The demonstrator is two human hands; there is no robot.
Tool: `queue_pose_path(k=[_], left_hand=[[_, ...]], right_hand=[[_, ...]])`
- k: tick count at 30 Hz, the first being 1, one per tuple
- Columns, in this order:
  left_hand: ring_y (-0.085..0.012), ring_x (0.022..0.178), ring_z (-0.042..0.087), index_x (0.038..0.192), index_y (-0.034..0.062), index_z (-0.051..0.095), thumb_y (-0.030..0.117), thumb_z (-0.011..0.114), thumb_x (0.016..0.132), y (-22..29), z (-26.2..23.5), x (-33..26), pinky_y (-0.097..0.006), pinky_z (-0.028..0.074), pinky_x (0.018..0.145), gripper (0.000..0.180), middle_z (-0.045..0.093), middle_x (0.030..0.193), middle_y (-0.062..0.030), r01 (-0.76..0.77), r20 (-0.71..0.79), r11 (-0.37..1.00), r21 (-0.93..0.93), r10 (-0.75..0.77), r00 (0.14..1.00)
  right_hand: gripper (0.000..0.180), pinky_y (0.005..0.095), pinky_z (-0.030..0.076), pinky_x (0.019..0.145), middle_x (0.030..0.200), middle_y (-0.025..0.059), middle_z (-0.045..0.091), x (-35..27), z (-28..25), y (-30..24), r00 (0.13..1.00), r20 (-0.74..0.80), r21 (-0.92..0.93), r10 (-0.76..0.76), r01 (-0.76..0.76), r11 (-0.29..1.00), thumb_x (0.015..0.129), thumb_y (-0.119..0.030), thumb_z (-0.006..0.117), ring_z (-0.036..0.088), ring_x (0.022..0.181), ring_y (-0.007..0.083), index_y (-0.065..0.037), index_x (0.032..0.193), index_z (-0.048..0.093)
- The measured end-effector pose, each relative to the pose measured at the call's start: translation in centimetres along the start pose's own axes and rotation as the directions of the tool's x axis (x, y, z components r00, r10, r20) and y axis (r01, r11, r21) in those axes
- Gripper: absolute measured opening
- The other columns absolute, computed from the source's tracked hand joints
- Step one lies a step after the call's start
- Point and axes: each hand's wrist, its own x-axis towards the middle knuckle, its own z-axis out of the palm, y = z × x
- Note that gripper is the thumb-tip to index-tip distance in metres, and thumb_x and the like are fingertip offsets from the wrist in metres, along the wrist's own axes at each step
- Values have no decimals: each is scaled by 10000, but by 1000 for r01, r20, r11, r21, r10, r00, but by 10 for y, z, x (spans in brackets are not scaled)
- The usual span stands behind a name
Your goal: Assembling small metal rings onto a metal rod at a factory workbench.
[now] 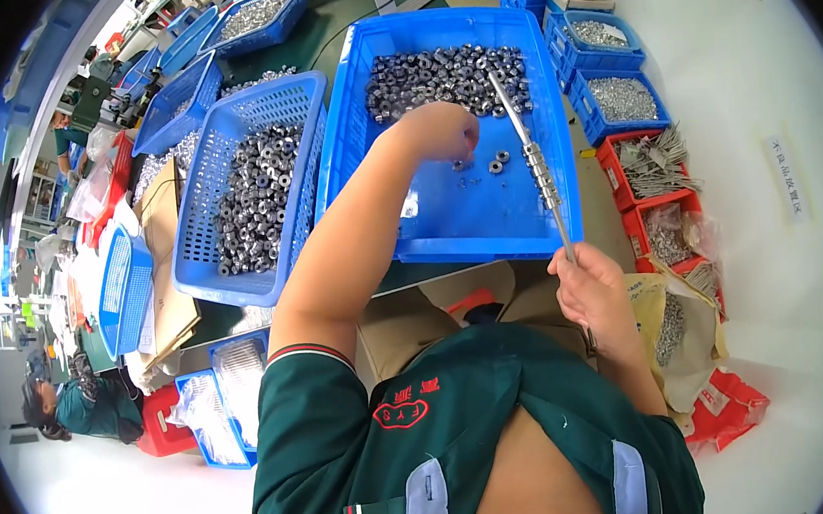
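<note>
My right hand [590,281] grips the near end of a thin metal rod [530,154] that slants up over a blue bin [537,128]. Several metal nuts sit threaded on the rod's middle. My left hand [440,132] reaches into the same bin, fingers pinched together just above a few loose nuts [493,164] on the bin floor. Whether a nut sits between the fingers I cannot tell. A heap of nuts [445,78] fills the bin's far end.
A blue mesh basket [226,263] of nuts stands left of the bin. Small blue crates [613,97] and red crates [654,172] of metal parts line the right. A cardboard box [435,304] sits before me. A person [82,403] sits at far left.
</note>
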Motion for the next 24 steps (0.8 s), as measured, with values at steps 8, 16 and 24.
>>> queue_pose_path(k=[8, 16, 24], left_hand=[[-280, 975, 624, 965, 116, 690, 270, 720, 698, 3, 27, 15, -394, 517, 789, 310, 658, 1024, -114, 166, 65, 906, 389, -206, 976], [-230, 603, 641, 831, 15, 677, 173, 624, 714, -7, 0, 8, -334, 520, 578, 204, 640, 642, -117, 262, 93, 965, -4, -260, 961], [-135, 722, 554, 997, 7, 603, 180, 597, 867, -3, -40, -23, -261, 439, 612, 216, 582, 817, -44, -149, -152, 192, -970, -3, 988]], right_hand=[[113, 164, 233, 378, 571, -62, 358, 2, -1, -1, 1000, 7, -1, 14, -14, 1000, 920, -115, 498, 294, 418, 2, -2, 923, 503], [149, 171, 229, 378, 548, -65, 331, -2, 0, 1, 1000, 8, -12, 11, -11, 1000, 915, -170, 522, 269, 416, 4, -24, 899, 500], [119, 167, 240, 393, 599, -51, 366, -3, -2, 2, 996, 73, -13, 43, -42, 999, 931, -126, 501, 308, 436, 11, -7, 916, 498]])
